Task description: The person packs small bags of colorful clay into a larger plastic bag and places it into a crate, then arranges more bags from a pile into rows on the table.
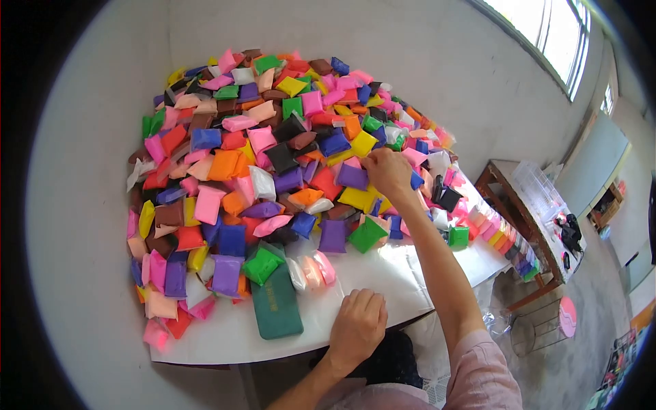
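A big heap of small coloured packets covers the white table. My right hand reaches into the heap at its right part, beside a yellow packet and a purple packet; its fingertips are hidden from view. Near the table's front edge is my left hand, its fingers curled in; whatever it may hold does not show. Left of it lies a dark green box with a green packet on its upper end. White and pink packets lie side by side next to the box.
Rows of coloured packets line the table's right end. Beyond stands a wooden side table with a clear plastic basket. On the floor is a wire-frame stool with a pink top. Walls border the heap behind and on the left.
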Motion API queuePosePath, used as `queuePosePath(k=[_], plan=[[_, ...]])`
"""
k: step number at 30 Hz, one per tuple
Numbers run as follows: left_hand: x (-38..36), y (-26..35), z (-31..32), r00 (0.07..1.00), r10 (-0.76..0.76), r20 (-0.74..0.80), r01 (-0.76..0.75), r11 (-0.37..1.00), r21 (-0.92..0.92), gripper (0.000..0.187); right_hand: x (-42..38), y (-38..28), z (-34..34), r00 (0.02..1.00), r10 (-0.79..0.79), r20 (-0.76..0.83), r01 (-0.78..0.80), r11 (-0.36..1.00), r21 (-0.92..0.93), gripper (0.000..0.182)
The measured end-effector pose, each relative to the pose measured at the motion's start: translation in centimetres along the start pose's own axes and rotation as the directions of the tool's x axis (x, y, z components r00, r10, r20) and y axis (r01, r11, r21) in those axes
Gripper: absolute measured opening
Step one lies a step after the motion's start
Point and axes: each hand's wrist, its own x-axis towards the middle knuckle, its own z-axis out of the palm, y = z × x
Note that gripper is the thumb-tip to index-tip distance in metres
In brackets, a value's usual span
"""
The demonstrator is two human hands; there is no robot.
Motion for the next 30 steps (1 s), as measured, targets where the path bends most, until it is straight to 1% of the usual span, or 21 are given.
queuePosePath(k=[1,4,7,10,11,13,17,19,22,25,28,29,30], plan=[[0.0,0.0,0.0,1.0,0.003,0.005,-0.003,1.0,0.006,0.006,0.5,-0.4,0.2,0.994,0.096,0.061,-0.093,0.995,-0.044,0.039],[-0.1,0.1,-0.1,1.0,0.007,0.002,-0.007,1.0,0.009,0.006,1.3,-1.0,0.6,0.974,0.144,0.174,-0.126,0.986,-0.107,0.046],[-0.1,0.0,0.0,1.0,0.003,0.013,-0.003,1.0,0.008,0.007,1.7,-1.6,0.9,0.965,0.193,0.178,-0.17,0.976,-0.137,0.049],[-0.1,-0.1,-0.1,1.0,0.013,0.01,-0.013,1.0,-0.006,0.008,1.3,-1.9,0.6,0.974,0.169,0.153,-0.144,0.976,-0.161,0.047],[-0.1,-0.1,-0.1,1.0,0.012,0.016,-0.012,1.0,0.003,0.008,1.0,-2.2,0.7,0.991,0.117,0.064,-0.104,0.977,-0.188,0.042],[-0.1,0.0,-0.1,0.999,0.01,0.031,-0.011,1.0,0.016,0.009,0.2,-2.8,0.9,0.994,0.008,-0.11,-0.035,0.967,-0.253,0.033],[-0.1,0.0,0.0,0.999,0.012,0.047,-0.014,0.998,0.054,0.01,-1.3,-5.7,-0.3,0.954,-0.197,-0.227,0.188,0.98,-0.061,0.024],[-0.2,-0.2,0.2,0.999,0.026,0.021,-0.027,0.998,0.058,0.011,-1.7,-7.6,-0.6,0.914,-0.293,-0.282,0.324,0.943,0.07,0.017],[-0.2,-0.1,0.3,1.0,0.027,0.006,-0.028,0.998,0.065,0.011,-0.9,-11.3,0.3,0.773,-0.47,-0.425,0.569,0.81,0.141,0.011],[-0.3,-0.1,0.3,0.999,0.024,0.022,-0.026,0.997,0.067,0.012,0.5,-14.4,2.0,0.646,-0.694,-0.32,0.735,0.678,0.011,0.008],[-0.5,-0.3,0.3,0.998,0.056,0.032,-0.058,0.995,0.081,0.013,1.5,-15.6,5.0,0.611,-0.774,-0.167,0.765,0.632,-0.126,0.013],[-0.6,-0.4,0.4,0.998,0.062,0.031,-0.064,0.994,0.088,0.013,1.9,-15.6,5.9,0.607,-0.787,-0.113,0.757,0.615,-0.218,0.012],[-0.7,-0.5,0.4,0.997,0.067,0.031,-0.07,0.993,0.094,0.014,2.2,-15.8,6.0,0.604,-0.79,-0.106,0.756,0.61,-0.238,0.011]])
